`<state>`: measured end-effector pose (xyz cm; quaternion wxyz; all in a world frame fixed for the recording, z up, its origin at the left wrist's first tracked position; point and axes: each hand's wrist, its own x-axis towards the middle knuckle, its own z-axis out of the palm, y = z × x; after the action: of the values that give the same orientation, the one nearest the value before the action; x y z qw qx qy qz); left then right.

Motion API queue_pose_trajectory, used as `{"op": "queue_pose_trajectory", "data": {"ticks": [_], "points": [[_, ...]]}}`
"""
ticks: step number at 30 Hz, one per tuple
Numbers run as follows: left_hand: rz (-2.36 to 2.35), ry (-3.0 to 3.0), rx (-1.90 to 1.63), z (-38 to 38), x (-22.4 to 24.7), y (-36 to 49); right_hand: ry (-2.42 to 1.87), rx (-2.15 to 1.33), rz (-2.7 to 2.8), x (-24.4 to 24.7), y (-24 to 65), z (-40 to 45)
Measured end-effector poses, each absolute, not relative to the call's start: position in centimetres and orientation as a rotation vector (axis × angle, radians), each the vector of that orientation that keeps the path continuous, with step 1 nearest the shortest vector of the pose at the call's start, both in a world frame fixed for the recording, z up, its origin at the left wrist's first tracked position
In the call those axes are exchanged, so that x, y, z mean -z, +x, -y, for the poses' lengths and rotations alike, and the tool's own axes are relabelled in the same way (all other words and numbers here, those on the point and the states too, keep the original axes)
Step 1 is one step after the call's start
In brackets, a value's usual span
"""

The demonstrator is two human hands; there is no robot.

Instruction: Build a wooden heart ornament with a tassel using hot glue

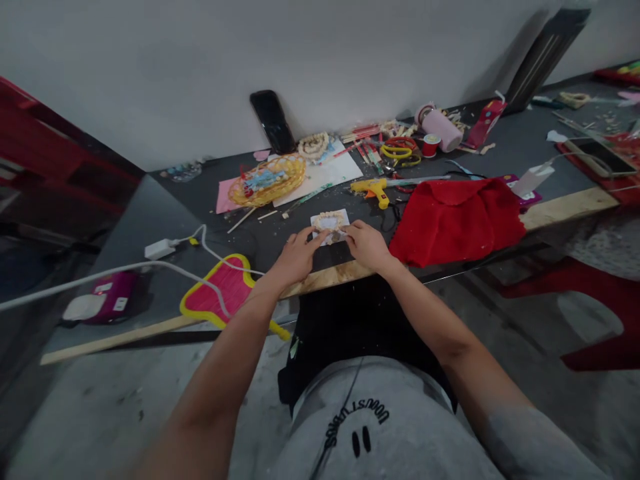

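"White card (pixel 330 222) is lying near the surface's (pixel 240 237) front edge; why?"

"Left hand (pixel 296 257) is curling at its left side, seemingly steadying it; right hand (pixel 369 245) is bracing opposite. Whether either is gripping, I can't tell."

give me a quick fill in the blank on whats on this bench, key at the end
The left hand and right hand are both at a small ____ card with pale pieces on it.
The yellow tool beside the red cloth is a ____ gun.
The dark phone leans against the ____.
The pink piece near the left forearm has a ____ border.

Missing words: white; glue; wall; yellow
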<state>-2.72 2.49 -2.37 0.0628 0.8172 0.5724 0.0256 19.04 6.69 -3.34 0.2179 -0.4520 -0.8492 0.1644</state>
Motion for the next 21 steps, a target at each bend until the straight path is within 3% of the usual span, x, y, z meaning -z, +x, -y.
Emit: {"op": "queue_pose_trajectory", "data": {"ticks": [21], "points": [[-1.776, 2.338, -0.309, -2.1, 2.4, -3.0, -1.084, -0.343, 2.632, 0.4, 16.6, -10.5]]}}
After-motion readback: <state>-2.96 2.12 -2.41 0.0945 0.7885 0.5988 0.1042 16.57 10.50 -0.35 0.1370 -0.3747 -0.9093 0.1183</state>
